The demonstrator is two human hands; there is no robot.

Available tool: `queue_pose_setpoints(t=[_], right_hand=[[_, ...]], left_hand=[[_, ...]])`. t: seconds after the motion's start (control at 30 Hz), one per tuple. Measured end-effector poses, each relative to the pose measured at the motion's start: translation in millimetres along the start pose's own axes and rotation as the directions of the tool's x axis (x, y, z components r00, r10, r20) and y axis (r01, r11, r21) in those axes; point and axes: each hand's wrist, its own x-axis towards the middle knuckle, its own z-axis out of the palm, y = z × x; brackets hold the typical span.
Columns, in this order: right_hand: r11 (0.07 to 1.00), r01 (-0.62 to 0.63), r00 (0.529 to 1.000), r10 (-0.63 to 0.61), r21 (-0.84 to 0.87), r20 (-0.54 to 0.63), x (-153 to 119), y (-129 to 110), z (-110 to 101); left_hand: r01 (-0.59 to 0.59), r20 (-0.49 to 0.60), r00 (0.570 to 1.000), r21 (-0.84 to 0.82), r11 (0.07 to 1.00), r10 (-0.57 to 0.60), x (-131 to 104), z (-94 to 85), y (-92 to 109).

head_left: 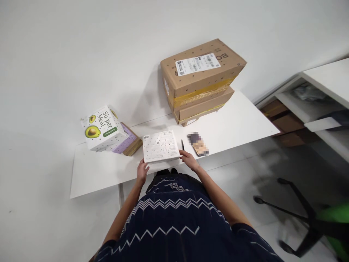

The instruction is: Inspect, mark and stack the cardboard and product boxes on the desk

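A flat white box (160,146) with small print, a barcode and scattered dark dots lies near the front edge of the white table (100,173). My left hand (142,171) grips its near left corner, fingers curled at the side. On the opposite side, my right hand (189,159) holds the right edge, with fingertips against the box. Just beyond my right fingers lies a thin black pen (183,145). To the right of the pen is a flat, blurred-out object (198,144), perhaps a phone.
At the left stands a white "Su-per Meal" box (106,127) with avocado pictures, against a purple-and-brown box (125,140). Stacked at the back right are a large taped carton (203,69) and a smaller carton (204,103). A shelf unit (302,109) and chair base (300,214) are further right.
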Motion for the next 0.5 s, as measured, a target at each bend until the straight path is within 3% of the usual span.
queue_pose_setpoints(t=[0.13, 0.23, 0.3, 0.4, 0.5], right_hand=[[0.995, -0.078, 0.983, 0.088, 0.066, -0.159, 3, -7, -3], [1.000, -0.019, 0.981, 0.020, 0.010, -0.191, 8, -19, -3], [0.999, 0.014, 0.986, -0.023, -0.051, -0.168, 11, -27, 0], [0.990, 0.085, 0.991, -0.096, -0.116, -0.095, 15, -36, 5], [0.971, 0.218, 0.974, -0.223, -0.097, -0.043, 17, -36, 3]], left_hand=[[0.207, -0.014, 0.978, -0.106, 0.973, -0.210, 13, -6.4, 11], [0.250, -0.048, 0.966, -0.058, 0.967, -0.253, 28, -5.7, 27], [0.264, -0.009, 0.964, 0.004, 0.964, -0.264, 36, -0.7, 39], [0.170, 0.138, 0.974, 0.065, 0.983, -0.177, 41, 8.6, 50], [-0.008, 0.162, 0.987, 0.004, 1.000, 0.008, 36, 12.9, 46]])
